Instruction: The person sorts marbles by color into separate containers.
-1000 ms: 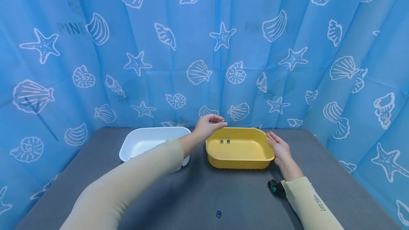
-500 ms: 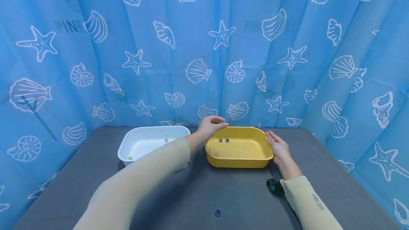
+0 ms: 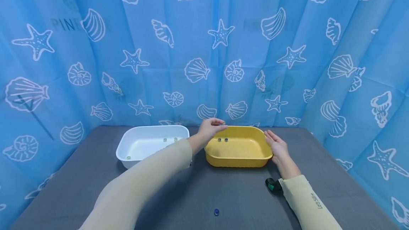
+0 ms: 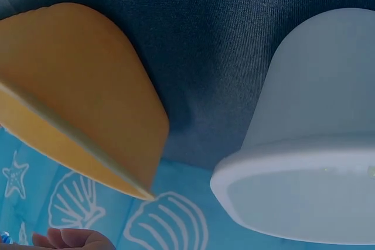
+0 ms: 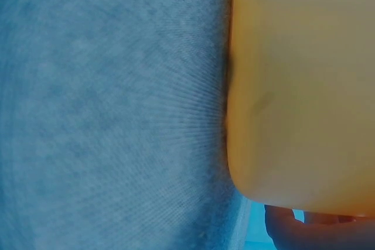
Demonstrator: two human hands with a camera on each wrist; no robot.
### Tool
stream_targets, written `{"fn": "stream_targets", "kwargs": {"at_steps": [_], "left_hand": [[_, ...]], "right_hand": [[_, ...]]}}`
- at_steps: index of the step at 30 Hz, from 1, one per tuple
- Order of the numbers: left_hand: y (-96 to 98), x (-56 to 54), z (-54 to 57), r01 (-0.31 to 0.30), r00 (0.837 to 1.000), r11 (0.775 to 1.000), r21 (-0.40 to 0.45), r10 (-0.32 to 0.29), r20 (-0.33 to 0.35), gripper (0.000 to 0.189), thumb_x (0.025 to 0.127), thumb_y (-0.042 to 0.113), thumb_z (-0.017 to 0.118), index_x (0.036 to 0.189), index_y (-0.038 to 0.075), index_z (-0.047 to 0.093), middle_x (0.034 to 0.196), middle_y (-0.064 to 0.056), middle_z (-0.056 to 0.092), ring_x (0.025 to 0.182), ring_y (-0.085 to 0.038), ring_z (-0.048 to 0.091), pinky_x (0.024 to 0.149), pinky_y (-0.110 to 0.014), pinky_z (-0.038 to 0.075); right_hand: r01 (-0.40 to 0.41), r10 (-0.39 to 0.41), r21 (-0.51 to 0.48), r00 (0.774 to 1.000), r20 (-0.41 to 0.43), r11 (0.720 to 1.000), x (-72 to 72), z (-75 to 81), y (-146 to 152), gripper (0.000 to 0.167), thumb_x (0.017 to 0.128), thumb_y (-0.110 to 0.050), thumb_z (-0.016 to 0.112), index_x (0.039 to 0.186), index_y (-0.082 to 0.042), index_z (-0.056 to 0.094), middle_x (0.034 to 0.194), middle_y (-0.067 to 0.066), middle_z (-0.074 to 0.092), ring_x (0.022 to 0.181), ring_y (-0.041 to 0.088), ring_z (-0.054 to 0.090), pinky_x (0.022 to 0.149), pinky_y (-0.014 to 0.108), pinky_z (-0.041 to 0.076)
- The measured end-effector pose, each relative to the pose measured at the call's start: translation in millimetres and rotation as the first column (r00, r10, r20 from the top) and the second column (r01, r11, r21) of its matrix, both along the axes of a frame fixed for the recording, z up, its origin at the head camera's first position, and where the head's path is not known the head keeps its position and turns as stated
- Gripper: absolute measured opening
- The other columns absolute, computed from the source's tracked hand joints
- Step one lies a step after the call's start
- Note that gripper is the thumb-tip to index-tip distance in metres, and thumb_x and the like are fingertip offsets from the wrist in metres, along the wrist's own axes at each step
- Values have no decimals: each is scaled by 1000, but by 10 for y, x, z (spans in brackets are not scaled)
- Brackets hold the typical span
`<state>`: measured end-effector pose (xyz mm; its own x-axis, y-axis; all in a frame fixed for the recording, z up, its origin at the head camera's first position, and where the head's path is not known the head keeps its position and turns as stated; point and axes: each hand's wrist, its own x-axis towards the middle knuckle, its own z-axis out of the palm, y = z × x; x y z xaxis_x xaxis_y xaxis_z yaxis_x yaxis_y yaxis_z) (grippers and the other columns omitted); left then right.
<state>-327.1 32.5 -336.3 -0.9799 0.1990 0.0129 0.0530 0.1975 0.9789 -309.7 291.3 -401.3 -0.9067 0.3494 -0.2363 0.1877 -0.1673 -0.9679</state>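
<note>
My left hand [image 3: 209,130] pinches a small glass marble [image 3: 224,124] just over the back left rim of the yellow basin [image 3: 238,163]. In the left wrist view its fingers [image 4: 76,238] show at the bottom edge, with a bluish marble [image 4: 5,237] in the corner. Two dark marbles [image 3: 226,140] lie inside the yellow basin near its back left. My right hand [image 3: 278,148] holds that basin by its right end, thumb at the rim. From the right wrist, its fingers [image 5: 293,229] appear below the basin's wall, partly hidden.
Left of the yellow basin stands a white basin [image 3: 123,152] with several greenish marbles [image 3: 164,140], its front right covered by my left sleeve. One blue marble [image 3: 216,212] lies on the grey cloth near the front. A black strap-like object [image 3: 271,185] is beside my right cuff.
My left hand has come slightly lower toward the yellow basin's rim, marble still pinched. The left forearm has shifted right, uncovering marbles in the white basin. The right hand keeps its place.
</note>
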Motion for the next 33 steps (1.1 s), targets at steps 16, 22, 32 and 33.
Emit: {"fn": "stream_targets", "kwargs": {"at_steps": [16,22,32,33], "left_hand": [[-8,-17,-79,-5,1000,1000,-20,5,-5,25,89,19,72,111,7,70,110,-7,65,109,-26,58,94,-40,48],[-20,-9,-116,-16,1000,999,-33,16,4,26,89,20,73,112,6,70,109,-8,66,107,-25,60,94,-39,48],[-86,25,-184,-23,999,999,-29,24,24,28,90,20,72,113,5,69,108,-8,66,107,-25,60,95,-39,48],[-104,35,-195,-20,999,999,-24,21,25,28,90,20,72,113,5,69,107,-8,66,106,-24,60,94,-39,48]], "right_hand": [[-12,12,-16,1000,-6,1000,18,21,-15,50,105,-12,39,154,-14,27,156,4,29,143,18,27,114,33,25],[-18,18,-11,1000,-5,1000,21,21,-17,50,105,-12,39,154,-13,27,156,4,29,142,18,28,114,33,25],[-8,7,-13,1000,-7,1000,9,22,-13,50,105,-11,39,153,-13,28,155,5,29,142,18,28,114,33,25],[-6,6,-12,1000,-7,1000,7,23,-14,49,105,-11,40,153,-13,28,155,5,30,142,18,28,114,33,25]]}}
